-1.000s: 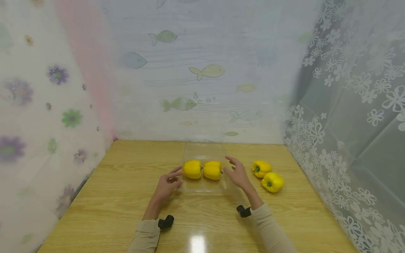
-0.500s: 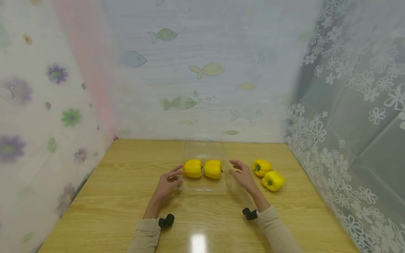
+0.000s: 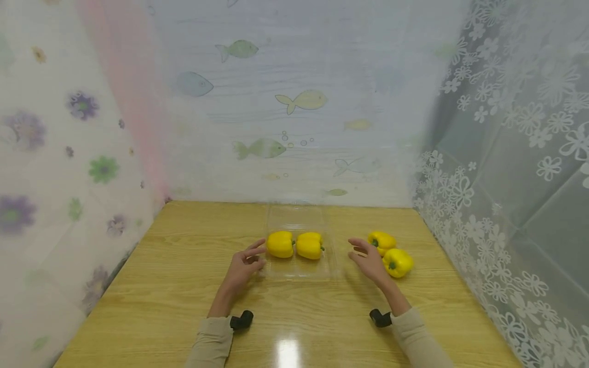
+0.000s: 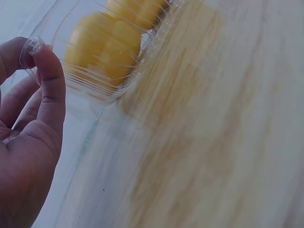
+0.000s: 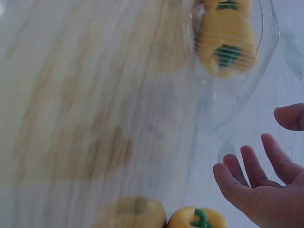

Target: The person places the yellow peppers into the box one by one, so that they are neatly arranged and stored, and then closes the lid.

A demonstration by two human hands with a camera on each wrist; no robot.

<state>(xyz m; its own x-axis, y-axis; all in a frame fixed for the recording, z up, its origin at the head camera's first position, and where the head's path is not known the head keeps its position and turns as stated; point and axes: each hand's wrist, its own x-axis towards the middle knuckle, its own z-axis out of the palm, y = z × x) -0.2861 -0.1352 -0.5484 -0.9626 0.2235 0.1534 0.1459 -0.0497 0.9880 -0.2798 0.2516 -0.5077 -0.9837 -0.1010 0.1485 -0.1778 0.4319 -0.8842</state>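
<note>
A clear plastic container [image 3: 299, 271] stands mid-table with its lid tipped open at the back. Two yellow peppers [image 3: 280, 244] [image 3: 310, 246] lie side by side in it. My left hand [image 3: 258, 256] pinches the rim at the container's left corner; the left wrist view shows the thumb [image 4: 47, 71] on the rim of the container [image 4: 104, 90]. My right hand [image 3: 354, 249] hovers open and holds nothing, between the container and two loose yellow peppers [image 3: 381, 241] [image 3: 398, 262]. The right wrist view shows this hand [image 5: 261, 142] with fingers spread, one loose pepper [image 5: 197, 219] below it.
The wooden table [image 3: 184, 286] is closed in by patterned curtains: flowers on the left [image 3: 69, 168], fish at the back [image 3: 299, 102], white lace on the right [image 3: 506, 179]. A light glares on the table's near edge [image 3: 287, 352].
My right hand has moved right, away from the container's right side and close to the two loose peppers. The left hand and the container have stayed put.
</note>
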